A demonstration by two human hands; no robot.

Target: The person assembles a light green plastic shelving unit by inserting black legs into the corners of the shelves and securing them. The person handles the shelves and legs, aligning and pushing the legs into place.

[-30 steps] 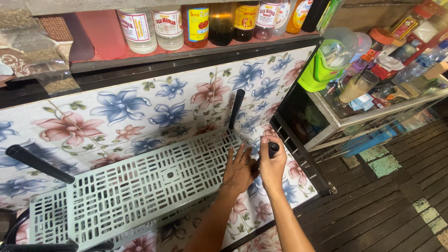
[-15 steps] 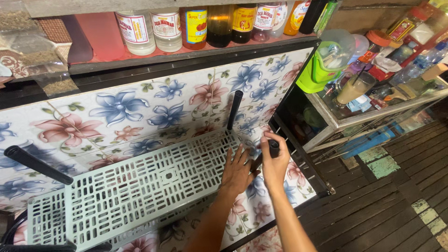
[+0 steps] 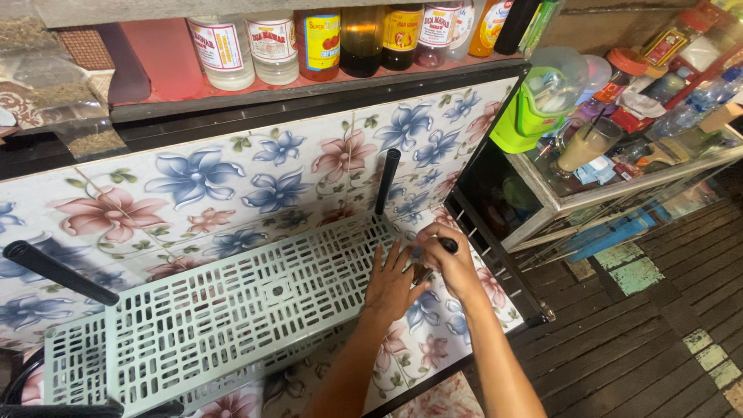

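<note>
Floral tabletop point(image 3: 232, 186), slatted rack shelf point(image 3: 217, 310), hands point(image 3: 422, 267), plank floor point(image 3: 650, 340)

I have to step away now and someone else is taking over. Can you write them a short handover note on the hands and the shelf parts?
Left hand: flat on the right end of the pale green slotted shelf, steadying it.
Right hand: closed around a short black post at the shelf's near right corner.
Done: a black post stands at the far right corner; another sticks out at the left end.
Left: the near right post does not look fully seated. The shelf lies against the floral panel.
</note>
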